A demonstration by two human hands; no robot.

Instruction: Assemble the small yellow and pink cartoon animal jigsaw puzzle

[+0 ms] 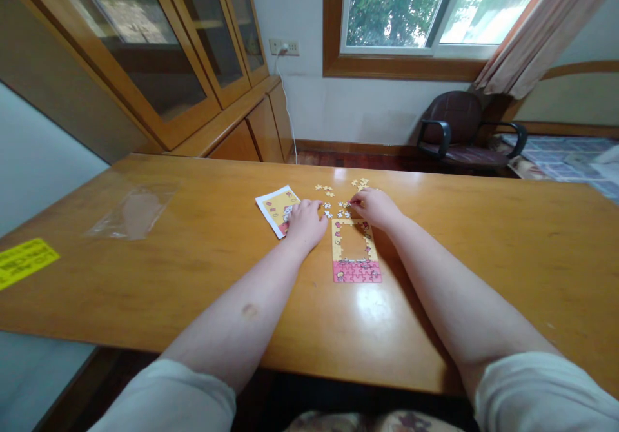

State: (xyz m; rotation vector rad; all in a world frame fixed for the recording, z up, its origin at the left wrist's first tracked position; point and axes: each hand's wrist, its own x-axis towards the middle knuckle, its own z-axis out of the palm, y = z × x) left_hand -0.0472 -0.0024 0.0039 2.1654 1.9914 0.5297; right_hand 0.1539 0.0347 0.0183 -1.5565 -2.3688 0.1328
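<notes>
A partly assembled jigsaw puzzle [356, 273] lies flat on the table, with a yellow upper border, a pink lower band and an unfilled middle. Just beyond it are several loose puzzle pieces [327, 214], some pale and some yellow. My left hand [308, 221] rests over the right side of a printed picture card [274, 207], fingers apart, its tips beside the loose pieces. Above the puzzle's far edge, my right hand [376, 206] has thumb and fingertips pinched together at a small puzzle piece [349, 204]. The fingers partly hide that piece.
A clear plastic bag [138, 211] lies on the left of the wooden table [193, 271], near a yellow label [26, 261]. Behind the table stand a glass-doored cabinet [203, 106] and a dark office chair [454, 126]. A white cord [286, 100] hangs from the wall socket.
</notes>
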